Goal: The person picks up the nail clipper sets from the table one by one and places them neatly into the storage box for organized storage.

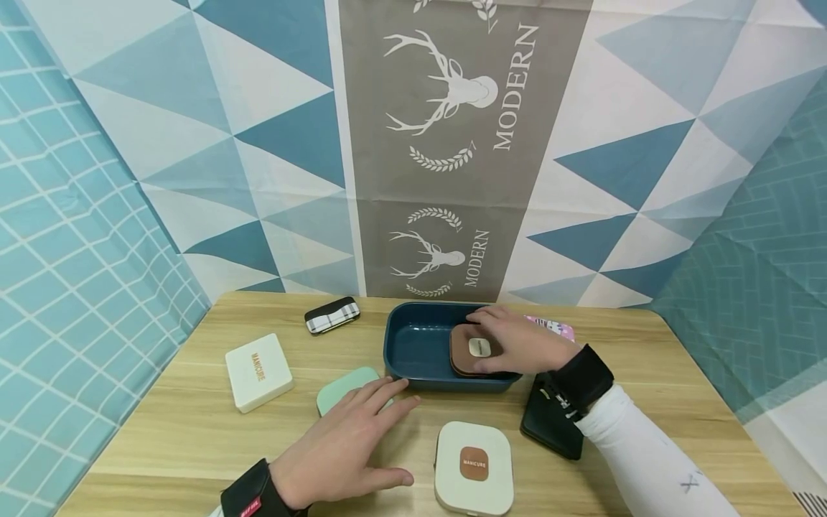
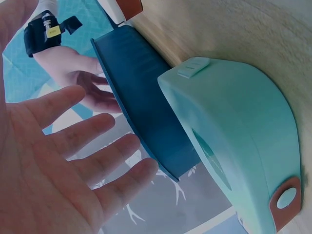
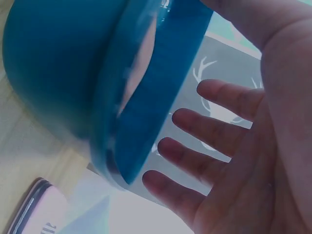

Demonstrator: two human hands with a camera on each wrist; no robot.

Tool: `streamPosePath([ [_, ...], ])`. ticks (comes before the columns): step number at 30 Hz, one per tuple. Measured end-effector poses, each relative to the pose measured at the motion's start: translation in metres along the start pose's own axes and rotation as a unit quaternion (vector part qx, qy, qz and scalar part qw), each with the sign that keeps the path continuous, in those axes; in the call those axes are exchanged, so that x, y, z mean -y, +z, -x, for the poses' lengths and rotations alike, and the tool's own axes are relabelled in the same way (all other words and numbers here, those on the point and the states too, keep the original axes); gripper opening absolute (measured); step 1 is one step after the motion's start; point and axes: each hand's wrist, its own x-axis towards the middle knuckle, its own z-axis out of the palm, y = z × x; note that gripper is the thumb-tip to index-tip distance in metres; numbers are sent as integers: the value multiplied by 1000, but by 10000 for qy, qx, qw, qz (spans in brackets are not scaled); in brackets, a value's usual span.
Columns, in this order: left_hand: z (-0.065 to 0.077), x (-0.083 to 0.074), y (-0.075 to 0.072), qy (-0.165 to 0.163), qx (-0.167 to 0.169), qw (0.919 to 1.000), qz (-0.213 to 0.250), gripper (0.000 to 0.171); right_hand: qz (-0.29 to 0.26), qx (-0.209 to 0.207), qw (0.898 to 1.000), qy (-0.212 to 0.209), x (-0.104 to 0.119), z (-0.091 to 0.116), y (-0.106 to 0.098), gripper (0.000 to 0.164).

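A brown square manicure case (image 1: 461,343) lies inside the right part of the dark blue tray (image 1: 416,341). My right hand (image 1: 526,343) hovers over that case, fingers spread toward its far side and thumb near its close edge. From the right wrist, the fingers look loosely extended, with nothing between them. My left hand (image 1: 345,452) is held above the table in front of the tray, its fingers spread and holding nothing. Partly hidden beneath it is a mint green case (image 2: 234,112), which has a brown snap tab. A cream manicure case (image 1: 452,459) sits to its right.
On the wooden table (image 1: 174,445), a white manicure case (image 1: 258,373) lies at left and a black-and-white plaid case (image 1: 332,316) behind it. Right of the tray are a dark flat case (image 1: 552,424) and a pink patterned item (image 1: 557,328), partly hidden by my right arm. Patterned cloth hangs behind.
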Motion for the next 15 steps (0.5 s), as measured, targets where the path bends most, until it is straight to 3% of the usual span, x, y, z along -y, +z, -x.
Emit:
streamPosePath([
  [9,0,0,0,20,-122,9999,-1,90,-66,-149,9998,88,0,12,-4,86],
  [15,-1,1,-2,-69,27,10000,41,89,-97,-307,9994,149,3,24,-6,87],
])
